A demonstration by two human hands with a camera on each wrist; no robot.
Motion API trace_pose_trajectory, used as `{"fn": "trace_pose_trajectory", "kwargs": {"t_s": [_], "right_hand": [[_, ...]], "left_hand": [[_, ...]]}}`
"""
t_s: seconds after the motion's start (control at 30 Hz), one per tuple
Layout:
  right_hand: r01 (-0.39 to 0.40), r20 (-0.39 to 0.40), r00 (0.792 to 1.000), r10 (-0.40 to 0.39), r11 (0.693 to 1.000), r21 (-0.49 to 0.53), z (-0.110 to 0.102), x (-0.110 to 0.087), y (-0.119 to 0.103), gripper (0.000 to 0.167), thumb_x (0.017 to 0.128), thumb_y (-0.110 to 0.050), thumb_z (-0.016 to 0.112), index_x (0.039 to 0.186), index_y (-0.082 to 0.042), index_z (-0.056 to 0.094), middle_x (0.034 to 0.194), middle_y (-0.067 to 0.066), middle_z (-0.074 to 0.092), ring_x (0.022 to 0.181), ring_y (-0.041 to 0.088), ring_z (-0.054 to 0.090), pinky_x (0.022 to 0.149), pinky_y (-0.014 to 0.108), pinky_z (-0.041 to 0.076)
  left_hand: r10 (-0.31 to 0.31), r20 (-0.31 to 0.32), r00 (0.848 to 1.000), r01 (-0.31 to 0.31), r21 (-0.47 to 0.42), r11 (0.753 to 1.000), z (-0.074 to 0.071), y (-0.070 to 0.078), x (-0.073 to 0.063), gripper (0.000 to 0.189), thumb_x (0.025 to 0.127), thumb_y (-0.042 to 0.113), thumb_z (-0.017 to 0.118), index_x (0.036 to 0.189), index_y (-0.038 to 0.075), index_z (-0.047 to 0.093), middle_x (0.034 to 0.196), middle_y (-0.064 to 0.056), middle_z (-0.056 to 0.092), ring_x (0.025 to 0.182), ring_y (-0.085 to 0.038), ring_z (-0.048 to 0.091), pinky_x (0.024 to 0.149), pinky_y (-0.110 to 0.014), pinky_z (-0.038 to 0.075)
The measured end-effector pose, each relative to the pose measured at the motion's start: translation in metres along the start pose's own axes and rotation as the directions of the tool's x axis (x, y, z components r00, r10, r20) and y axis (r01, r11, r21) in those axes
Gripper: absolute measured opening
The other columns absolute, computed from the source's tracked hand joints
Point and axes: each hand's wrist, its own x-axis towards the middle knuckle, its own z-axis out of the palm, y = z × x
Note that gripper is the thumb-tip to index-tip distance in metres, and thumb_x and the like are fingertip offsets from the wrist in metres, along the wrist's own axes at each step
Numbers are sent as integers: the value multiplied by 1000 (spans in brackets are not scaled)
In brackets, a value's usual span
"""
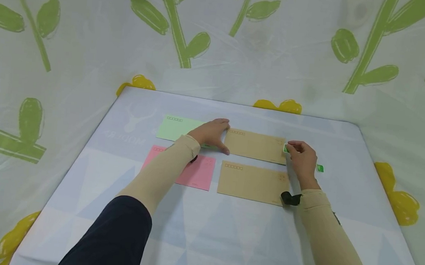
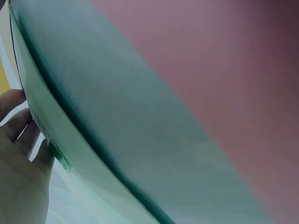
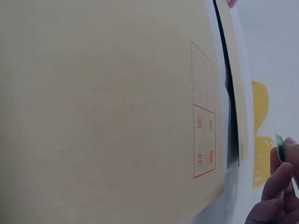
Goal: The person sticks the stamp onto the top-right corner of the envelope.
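Green leaves (image 1: pixel 149 15) are printed on the cloth (image 1: pixel 92 35) behind the pale tabletop (image 1: pixel 208 232). By the fingers of the right hand (image 1: pixel 302 158), a green sticker (image 1: pixel 286 148) is pinched beside the upper brown envelope (image 1: pixel 254 146). With the left hand (image 1: pixel 212 133), nothing is gripped; its fingers are spread near the green envelope (image 1: pixel 177 127). One stuck sticker (image 2: pixel 59 156) seems done there; none is seen on either brown one. Partly hidden is the pink envelope (image 1: pixel 198 173). One loose sticker (image 1: pixel 320 168) is left at the right. Red print (image 3: pixel 205 135) on the lower brown envelope (image 1: pixel 251 183) cannot be read clearly.
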Motion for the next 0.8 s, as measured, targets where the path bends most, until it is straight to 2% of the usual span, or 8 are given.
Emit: {"fn": "trace_pose_trajectory", "kwargs": {"t_s": [0.37,0.67,0.8], "right_hand": [[52,7,999,-52,998,17,8,6,1,33,102,-32,63,121,-7,71,97,4,66,79,13,59,62,20,47],[36,22,999,-36,999,5,17,12,-6,34,102,-33,63,123,-7,71,109,11,67,89,13,54,70,24,45],[35,46,998,-35,999,6,21,18,-11,34,101,-32,63,123,-7,70,110,11,67,90,15,54,71,24,45]], "left_hand": [[-5,15,1000,5,-4,1000,-2,2,0,108,71,65,84,152,8,41,168,-10,22,156,-23,15,126,-32,16],[0,14,1000,1,-14,1000,1,0,4,112,70,66,85,154,7,40,168,-9,22,156,-22,15,126,-30,15],[-14,11,1000,14,-26,1000,2,-2,2,111,69,65,85,153,7,40,168,-9,22,156,-21,15,126,-30,16]]}}
